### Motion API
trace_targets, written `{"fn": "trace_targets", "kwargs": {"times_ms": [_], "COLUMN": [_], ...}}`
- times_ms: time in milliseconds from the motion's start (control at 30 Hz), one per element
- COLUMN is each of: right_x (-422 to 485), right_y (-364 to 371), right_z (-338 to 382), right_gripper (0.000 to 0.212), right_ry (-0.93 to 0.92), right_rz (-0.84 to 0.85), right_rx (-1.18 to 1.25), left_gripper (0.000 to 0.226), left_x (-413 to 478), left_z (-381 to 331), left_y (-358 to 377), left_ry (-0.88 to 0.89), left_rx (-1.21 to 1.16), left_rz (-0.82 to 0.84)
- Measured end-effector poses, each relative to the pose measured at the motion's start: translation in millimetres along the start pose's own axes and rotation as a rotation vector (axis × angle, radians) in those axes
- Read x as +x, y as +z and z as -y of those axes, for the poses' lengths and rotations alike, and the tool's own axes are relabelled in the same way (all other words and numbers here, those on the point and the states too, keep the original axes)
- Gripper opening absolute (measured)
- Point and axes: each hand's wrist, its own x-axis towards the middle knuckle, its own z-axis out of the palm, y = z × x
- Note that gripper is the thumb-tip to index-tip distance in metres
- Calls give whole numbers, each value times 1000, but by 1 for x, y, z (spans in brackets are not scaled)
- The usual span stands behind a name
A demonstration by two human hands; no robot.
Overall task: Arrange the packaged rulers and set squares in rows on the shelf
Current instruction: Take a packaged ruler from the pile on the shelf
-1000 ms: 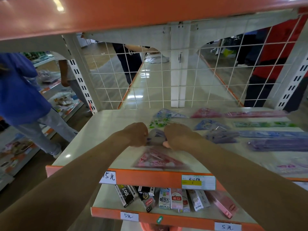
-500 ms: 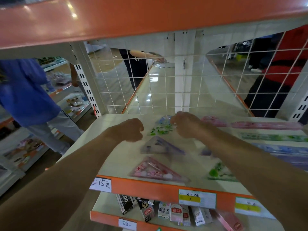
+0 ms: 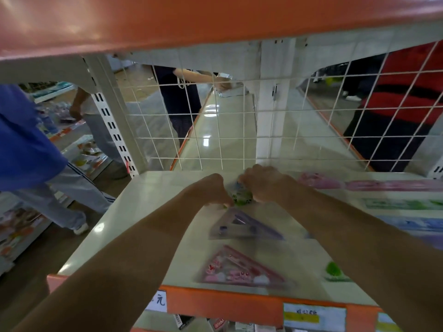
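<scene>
Now that the purple set square is let go mid-shelf, the left hand and right hand have moved back to pinch the green set square at the rear of the shelf, likely aligning it.

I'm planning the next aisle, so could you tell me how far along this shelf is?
Done: pink ruler, green ruler and blue ruler lie in rows at right; purple set square and pink set square sit aligned. In hand: left hand and right hand hold the green set square. Left: probably the green pack at front.
</scene>
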Motion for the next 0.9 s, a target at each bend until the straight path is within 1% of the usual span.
{"fn": "trace_targets", "kwargs": {"times_ms": [100, 133, 200, 267, 300, 367, 400, 433, 500, 533, 633, 700, 800, 900], "right_x": [0, -1, -2, -5, -6, -7, -7, -8, -8, -8, -3, 0, 1, 0], "right_y": [5, 5, 4, 2, -1, -5, -8, -11, -11, -11, -1, 3, 3, 0], "right_z": [-6, -8, -15, -24, -28, -34, -35, -33, -25, -19, -12, -11, -12, -13], "right_gripper": [39, 36, 29, 23, 21, 26, 29, 31, 27, 24, 39, 38, 33, 34], "right_ry": [0, 5, 19, 64, 98, 155, 171, 166, 153, 130, 68, 82, 82, 59], "right_rz": [-3, -25, -77, -139, -178, -222, -205, -140, 23, 57, 81, 63, 63, 46], "right_rx": [46, 63, 78, 127, 186, 367, 427, 468, 540, 530, 531, 573, 613, 638], "left_gripper": [11, 10, 17, 12, 11, 11, 12, 14, 18, 19, 23, 23, 14, 11], "left_x": [4, 6, 11, 12, 11, 9, 8, 8, 9, 10, 10, 9, 6, 6], "left_z": [3, 5, 10, 12, 13, 13, 12, 12, 11, 11, 11, 10, 9, 8], "left_y": [-4, -5, -8, -9, -10, -9, -9, -9, -11, -12, -14, -15, -19, -18], "left_ry": [-26, -36, -81, -117, -130, -138, -137, -136, -142, -150, -160, -160, -160, -154], "left_rx": [-10, -25, -101, -201, -249, -310, -326, -340, -372, -402, -493, -520, -554, -562], "left_rz": [32, 43, 58, 53, 47, 48, 50, 57, 65, 66, 59, 49, 67, 77]}}
